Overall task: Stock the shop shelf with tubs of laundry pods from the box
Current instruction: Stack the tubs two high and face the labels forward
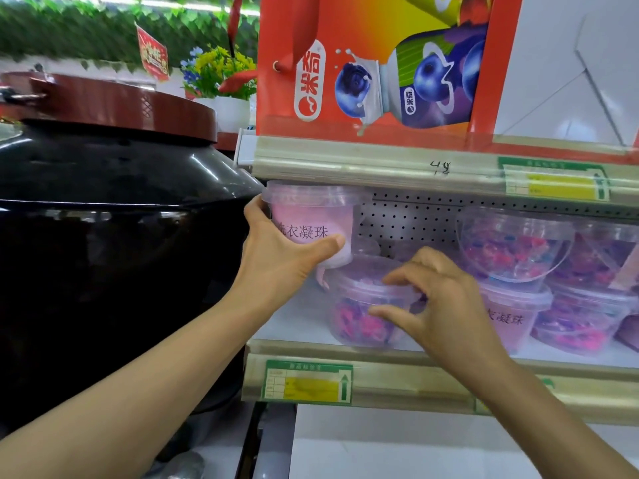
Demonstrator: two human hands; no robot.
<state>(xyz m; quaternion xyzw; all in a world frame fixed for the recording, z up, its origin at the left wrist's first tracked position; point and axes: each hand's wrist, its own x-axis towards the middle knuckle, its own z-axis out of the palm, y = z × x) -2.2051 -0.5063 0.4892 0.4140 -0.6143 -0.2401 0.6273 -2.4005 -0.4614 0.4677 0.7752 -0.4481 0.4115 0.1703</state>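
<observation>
Two hands busy, apart. My left hand [276,257] is clamped on the labelled tub [313,223], held up w/ lid just under the upper shelf edge [380,164], prob to stack it on the lower tub [363,305]. Right hand [435,305] braces that lower tub, fingers loose on lid and side, not closed, so it won't slide. Tubs are clear plastic w/ pink/purple pods; more stacked to the right [515,243]. Box not in view.

Six tubs [363,305] of laundry pods, two hands [276,261], two price labels [307,382]
</observation>
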